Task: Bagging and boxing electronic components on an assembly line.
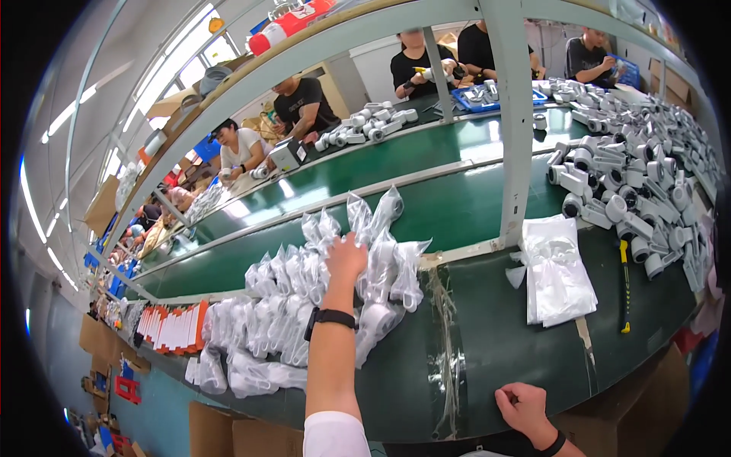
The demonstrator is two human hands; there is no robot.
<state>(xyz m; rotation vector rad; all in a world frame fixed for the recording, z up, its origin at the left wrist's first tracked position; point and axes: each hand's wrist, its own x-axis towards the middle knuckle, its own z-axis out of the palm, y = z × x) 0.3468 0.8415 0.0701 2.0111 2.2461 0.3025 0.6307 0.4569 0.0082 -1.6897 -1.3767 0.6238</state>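
My left hand (346,257) reaches over a pile of grey-white handled plastic parts in clear bags (285,320). Its fingers bend down onto one bagged part (373,217) at the far side of the pile and appear closed on its plastic; the fingertips are partly hidden. Low on the right, near the front edge of the dark green table (495,327), my right hand (525,411) rests curled, with nothing visible in it. Beyond it lies a stack of flat white plastic bags (554,274). A yellow-and-black cutter knife (624,286) lies beside the stack.
A large heap of unbagged grey parts (640,190) fills the right side. Orange-and-white pieces (173,327) stand at left. A metal post (509,114) rises at the table's far edge, before a green conveyor (457,194). Several people work across it. Cardboard boxes (244,434) stand below.
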